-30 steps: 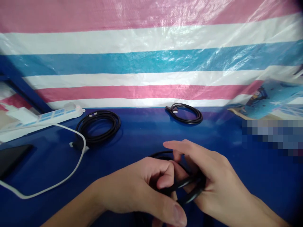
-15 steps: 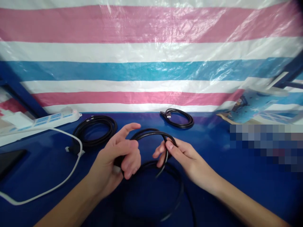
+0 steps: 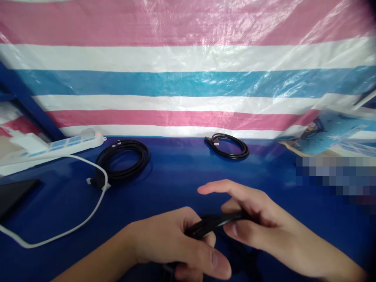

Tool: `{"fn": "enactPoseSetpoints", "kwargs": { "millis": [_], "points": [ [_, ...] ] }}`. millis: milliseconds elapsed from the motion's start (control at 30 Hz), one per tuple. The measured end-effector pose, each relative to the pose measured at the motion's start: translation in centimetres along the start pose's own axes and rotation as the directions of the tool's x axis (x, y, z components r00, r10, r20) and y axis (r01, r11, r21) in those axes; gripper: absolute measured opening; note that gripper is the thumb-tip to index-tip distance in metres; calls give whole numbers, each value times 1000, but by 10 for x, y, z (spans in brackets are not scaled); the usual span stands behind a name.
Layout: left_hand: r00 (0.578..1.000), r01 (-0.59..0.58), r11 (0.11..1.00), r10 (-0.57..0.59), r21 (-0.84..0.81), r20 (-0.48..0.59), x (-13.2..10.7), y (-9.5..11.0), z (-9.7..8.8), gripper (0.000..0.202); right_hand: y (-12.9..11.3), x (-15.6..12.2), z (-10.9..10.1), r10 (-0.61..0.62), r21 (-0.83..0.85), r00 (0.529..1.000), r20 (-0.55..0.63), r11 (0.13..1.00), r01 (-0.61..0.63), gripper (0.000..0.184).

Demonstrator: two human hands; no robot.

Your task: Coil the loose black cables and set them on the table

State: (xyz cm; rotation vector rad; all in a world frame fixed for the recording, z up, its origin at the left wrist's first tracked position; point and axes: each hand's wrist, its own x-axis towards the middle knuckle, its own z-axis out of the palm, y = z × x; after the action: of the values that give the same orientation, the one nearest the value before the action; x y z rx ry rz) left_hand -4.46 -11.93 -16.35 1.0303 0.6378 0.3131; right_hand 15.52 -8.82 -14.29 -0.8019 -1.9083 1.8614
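A black cable (image 3: 216, 222) runs crosswise between both hands. The left hand (image 3: 173, 244) is clenched around one end; the right hand (image 3: 258, 223) pinches the other, forefinger extended.

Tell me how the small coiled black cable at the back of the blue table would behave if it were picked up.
The small coiled cable is thin and lies in loose loops with no tie visible, so it would probably sag and start to uncoil. It looks light for its size. Its free plug end may dangle and swing, and the glossy blue table would likely let it slide.
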Motion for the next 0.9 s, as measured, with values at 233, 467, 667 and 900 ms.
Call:
{"fn": "enactPoseSetpoints", "kwargs": {
  "millis": [233,467,667,900],
  "points": [
    [822,-504,842,399,-191,-406,-7,-2,2,63,16,13,1,-7,359,994,108,933,-33,13],
    [796,-511,822,343,-250,-499,-8,3,-5,62,21,21,10,12,467,1000,21,884,-20,27],
    [910,-344,911,264,-229,-318,1,-7,-13,44,11,12,-1,71,417,997,-19,907,-57,22],
    [943,-227,956,168,-187,-287,-11,4,-12,29,10,9,-1,197,495,967,163,831,-253,16]
  ]
}}
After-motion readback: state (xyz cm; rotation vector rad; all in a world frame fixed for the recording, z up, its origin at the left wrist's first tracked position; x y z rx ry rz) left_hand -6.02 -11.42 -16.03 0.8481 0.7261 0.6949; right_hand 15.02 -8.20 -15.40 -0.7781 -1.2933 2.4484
